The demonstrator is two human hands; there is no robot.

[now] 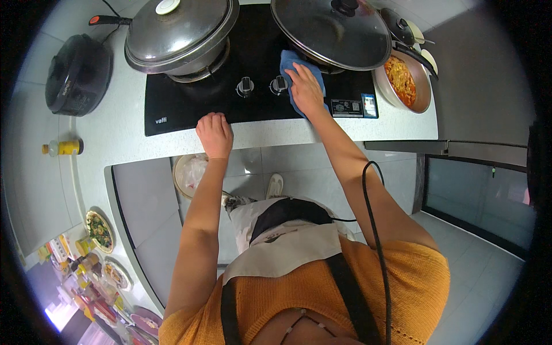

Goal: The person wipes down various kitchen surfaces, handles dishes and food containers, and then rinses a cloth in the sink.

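My right hand [307, 89] lies spread on a blue cloth [319, 79], pressing it to the black glass gas hob [263, 105], just right of the right control knob [279, 85]. The other knob [245, 87] sits to its left. Loosely curled, my left hand [214, 131] rests on the hob's front edge and the counter; I see nothing in it, though its palm is hidden. A lidded steel wok [177, 39] stands on the left burner. On the right burner, a pan with a dark glass lid [334, 32] overhangs part of the cloth.
Right of the hob, a bowl of reddish-yellow food [401, 82] sits under the pan's long handle [416, 58]. A black appliance [77, 75] stands at the left, with a yellow-labelled bottle [69, 147] nearer. Plates of food [100, 231] and several bottles line the left counter. A bin [185, 176] is below.
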